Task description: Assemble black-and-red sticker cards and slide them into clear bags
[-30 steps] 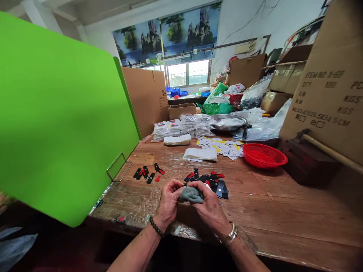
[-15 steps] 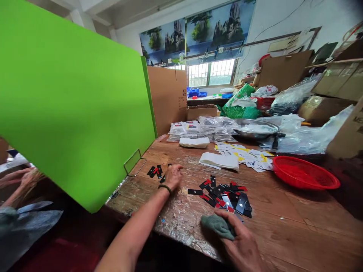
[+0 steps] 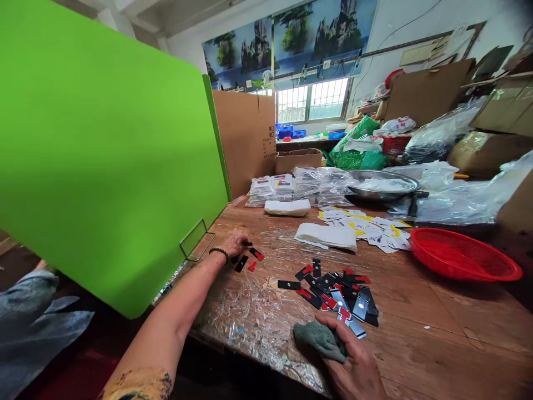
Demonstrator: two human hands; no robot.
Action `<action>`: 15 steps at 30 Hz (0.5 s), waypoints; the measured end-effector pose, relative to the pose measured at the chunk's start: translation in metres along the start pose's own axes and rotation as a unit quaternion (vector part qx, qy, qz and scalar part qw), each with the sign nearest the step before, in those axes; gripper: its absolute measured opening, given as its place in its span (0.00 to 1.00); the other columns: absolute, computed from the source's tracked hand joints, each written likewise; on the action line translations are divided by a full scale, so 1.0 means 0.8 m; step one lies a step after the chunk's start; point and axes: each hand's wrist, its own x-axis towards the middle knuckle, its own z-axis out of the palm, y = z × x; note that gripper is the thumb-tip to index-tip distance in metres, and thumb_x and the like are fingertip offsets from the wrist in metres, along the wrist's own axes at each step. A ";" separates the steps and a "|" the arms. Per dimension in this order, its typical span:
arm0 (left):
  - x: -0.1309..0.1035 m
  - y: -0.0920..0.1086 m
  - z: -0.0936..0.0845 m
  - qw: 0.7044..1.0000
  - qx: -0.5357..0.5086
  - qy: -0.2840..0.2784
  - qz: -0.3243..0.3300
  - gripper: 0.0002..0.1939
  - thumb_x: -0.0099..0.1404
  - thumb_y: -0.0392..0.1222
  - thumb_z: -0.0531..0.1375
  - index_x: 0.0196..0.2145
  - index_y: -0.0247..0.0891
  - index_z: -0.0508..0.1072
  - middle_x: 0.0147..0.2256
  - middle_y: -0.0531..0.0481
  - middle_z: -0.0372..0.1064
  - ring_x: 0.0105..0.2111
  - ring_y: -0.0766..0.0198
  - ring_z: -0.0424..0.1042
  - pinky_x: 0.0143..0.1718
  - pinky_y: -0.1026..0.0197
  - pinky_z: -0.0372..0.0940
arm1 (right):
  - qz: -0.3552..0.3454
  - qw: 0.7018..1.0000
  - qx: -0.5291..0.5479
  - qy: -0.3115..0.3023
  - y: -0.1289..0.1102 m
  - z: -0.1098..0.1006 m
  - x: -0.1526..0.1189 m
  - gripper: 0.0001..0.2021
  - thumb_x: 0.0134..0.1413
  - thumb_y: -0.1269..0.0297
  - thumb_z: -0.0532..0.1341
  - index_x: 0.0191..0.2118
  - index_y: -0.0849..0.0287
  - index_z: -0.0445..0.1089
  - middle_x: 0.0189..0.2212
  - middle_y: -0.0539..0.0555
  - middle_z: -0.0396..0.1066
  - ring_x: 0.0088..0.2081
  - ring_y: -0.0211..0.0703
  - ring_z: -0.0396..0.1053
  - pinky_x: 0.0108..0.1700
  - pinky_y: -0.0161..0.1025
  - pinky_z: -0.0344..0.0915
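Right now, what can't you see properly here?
In the head view:
Whatever lies beneath the left hand: covered by it.
Wrist of the right hand, which holds a grey cloth: cut off by the bottom edge.
Most of the other person: hidden by the green panel and the left edge.
Print on the paper cards: too small to read.

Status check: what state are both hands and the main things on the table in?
Left hand: at the smaller group of black and red pieces, grip unclear
Right hand: holding the grey cloth
Grey cloth: crumpled
Larger pile: loose, overlapping
Cards: scattered, overlapping
Plastic packets: stacked
Red basket: upright
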 end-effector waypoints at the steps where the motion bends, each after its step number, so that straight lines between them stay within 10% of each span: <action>1: -0.004 0.004 -0.003 1.000 -0.007 0.011 0.001 0.08 0.44 0.33 0.66 0.14 0.40 0.72 0.18 0.50 0.66 0.28 0.60 0.67 0.34 0.62 0.62 | 0.004 1.000 0.005 0.002 -0.001 -0.001 0.000 0.15 0.48 0.59 0.62 0.43 0.54 0.75 0.40 0.55 0.77 0.41 0.50 0.75 0.41 0.40 0.72; 6: -0.073 0.062 0.035 0.997 -0.081 0.009 0.005 0.02 0.51 0.36 0.64 0.25 0.39 0.78 0.25 0.49 0.71 0.27 0.62 0.68 0.31 0.63 0.63 | 0.007 0.998 0.042 0.044 -0.033 0.011 0.011 0.18 0.49 0.60 0.63 0.48 0.54 0.73 0.44 0.56 0.75 0.45 0.50 0.73 0.47 0.44 0.71; 11: -0.179 0.139 0.093 0.932 -0.328 -0.152 0.009 0.10 0.52 0.36 0.65 0.35 0.37 0.79 0.32 0.47 0.75 0.32 0.62 0.72 0.36 0.61 0.67 | -0.075 0.992 0.097 0.035 -0.076 0.029 0.040 0.17 0.53 0.62 0.62 0.50 0.52 0.73 0.52 0.57 0.71 0.54 0.51 0.67 0.57 0.51 0.63; 15: -0.187 0.156 0.115 0.892 -0.416 -0.150 -0.093 0.09 0.48 0.34 0.66 0.31 0.36 0.76 0.25 0.52 0.69 0.22 0.67 0.67 0.25 0.64 0.66 | -0.010 0.995 0.068 0.078 -0.058 0.003 0.049 0.12 0.53 0.57 0.61 0.41 0.55 0.75 0.40 0.57 0.75 0.42 0.49 0.72 0.46 0.47 0.68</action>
